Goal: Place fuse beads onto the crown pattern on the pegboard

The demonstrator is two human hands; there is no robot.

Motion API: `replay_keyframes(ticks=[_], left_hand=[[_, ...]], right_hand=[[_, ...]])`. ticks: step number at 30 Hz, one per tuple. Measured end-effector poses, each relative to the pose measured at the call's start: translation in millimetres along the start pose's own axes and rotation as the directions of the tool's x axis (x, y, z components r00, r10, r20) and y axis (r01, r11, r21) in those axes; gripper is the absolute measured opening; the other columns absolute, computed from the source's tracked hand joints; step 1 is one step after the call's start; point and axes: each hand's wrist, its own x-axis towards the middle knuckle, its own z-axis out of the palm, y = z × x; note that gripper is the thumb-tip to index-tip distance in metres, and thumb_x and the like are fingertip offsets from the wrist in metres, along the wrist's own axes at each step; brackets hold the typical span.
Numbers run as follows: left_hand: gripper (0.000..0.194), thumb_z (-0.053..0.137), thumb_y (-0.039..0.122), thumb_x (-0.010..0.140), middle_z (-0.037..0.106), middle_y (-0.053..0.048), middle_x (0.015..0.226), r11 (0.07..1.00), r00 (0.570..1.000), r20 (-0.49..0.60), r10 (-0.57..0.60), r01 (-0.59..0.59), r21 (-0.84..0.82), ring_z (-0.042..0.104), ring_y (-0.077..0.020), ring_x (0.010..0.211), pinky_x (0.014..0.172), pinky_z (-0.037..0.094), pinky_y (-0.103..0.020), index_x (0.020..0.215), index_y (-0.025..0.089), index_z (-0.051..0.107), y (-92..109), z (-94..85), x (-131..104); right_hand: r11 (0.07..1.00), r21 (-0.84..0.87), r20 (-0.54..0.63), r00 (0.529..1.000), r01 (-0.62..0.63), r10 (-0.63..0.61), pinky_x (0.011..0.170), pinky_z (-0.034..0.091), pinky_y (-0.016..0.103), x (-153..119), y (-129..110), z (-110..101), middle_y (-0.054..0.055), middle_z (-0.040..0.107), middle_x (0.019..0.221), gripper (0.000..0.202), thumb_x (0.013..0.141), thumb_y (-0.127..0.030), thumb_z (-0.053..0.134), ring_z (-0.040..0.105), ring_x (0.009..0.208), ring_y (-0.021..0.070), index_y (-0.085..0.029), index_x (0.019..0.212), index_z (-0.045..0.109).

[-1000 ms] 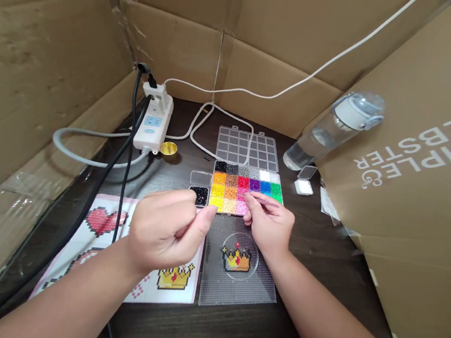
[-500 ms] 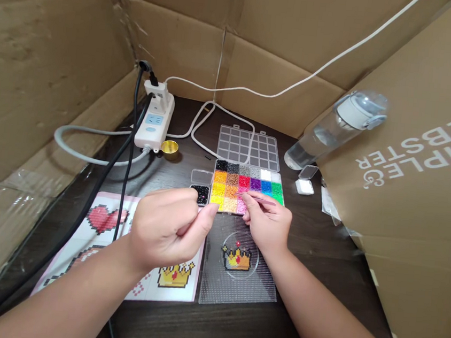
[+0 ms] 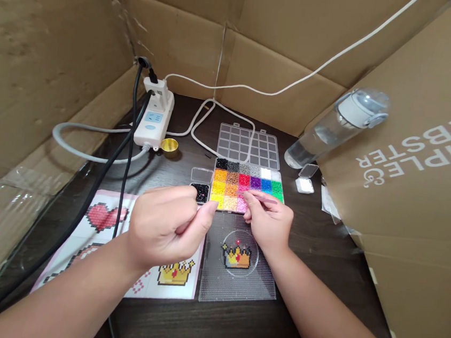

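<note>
My right hand pinches a pair of thin tweezers, their tips over the orange beads in the sorting box. Closed into a fist, my left hand hovers above the picture sheet, thumb pointing toward the yellow beads. What lies inside that fist is hidden. Below the box, a clear pegboard bears a crown made of beads with yellow, orange, black and red parts. The printed crown shows on the sheet below my left hand.
A small box of black beads sits left of the sorting box. Behind are its transparent lid, a gold cup and a power strip with cables. A water bottle and a small white box stand right, near cardboard walls.
The view has shifted very slightly, so the table things sit a little higher. Both hands keep nearly the same place and grip.
</note>
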Motion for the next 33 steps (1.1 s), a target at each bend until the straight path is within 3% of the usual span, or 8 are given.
replay_keyframes(ticks=[15,21,27,33], left_hand=[[0.048,0.065,-0.001,0.066,0.024,0.006,0.051,1.000,1.000,-0.009,0.013,-0.013,0.003,0.024,-0.0050,0.045,0.042,0.014,-0.027,0.055,0.016,0.021,-3,1.7,-1],[0.049,0.065,0.001,0.067,0.024,0.006,0.050,0.999,0.999,-0.024,0.031,-0.030,0.028,0.023,-0.0052,0.044,0.041,0.015,-0.027,0.054,0.017,0.021,-4,2.0,0],[0.049,0.064,0.002,0.069,0.023,0.005,0.049,1.000,0.999,-0.043,0.001,0.000,0.029,0.022,-0.0056,0.045,0.042,0.014,-0.028,0.054,0.016,0.020,-7,3.2,0],[0.049,0.063,0.005,0.072,0.022,0.005,0.048,1.000,0.998,-0.058,0.008,-0.006,0.030,0.021,-0.0062,0.044,0.042,0.013,-0.030,0.053,0.017,0.019,-7,4.2,1]], right_hand=[[0.999,-0.014,-0.023,0.998,0.051,-0.051,0.043,0.047,0.025,1,-2,-1,-0.002,0.059,0.046,0.015,0.073,-0.025,0.072,0.053,0.039,0.0091,-0.015,0.062,0.071],[0.997,0.003,-0.038,0.996,0.081,-0.081,0.041,0.046,0.025,-2,-6,-6,-0.003,0.057,0.044,0.013,0.075,-0.026,0.070,0.052,0.039,0.0090,-0.015,0.068,0.072],[0.994,0.038,-0.112,0.989,0.106,-0.101,0.037,0.040,0.024,-18,-17,-27,-0.002,0.059,0.048,0.015,0.074,-0.030,0.074,0.048,0.037,0.0080,-0.015,0.071,0.073],[0.997,0.035,-0.114,0.991,0.072,-0.067,0.039,0.044,0.027,-58,-11,-62,0.002,0.065,0.054,0.017,0.075,-0.032,0.074,0.050,0.038,0.0101,-0.015,0.079,0.074]])
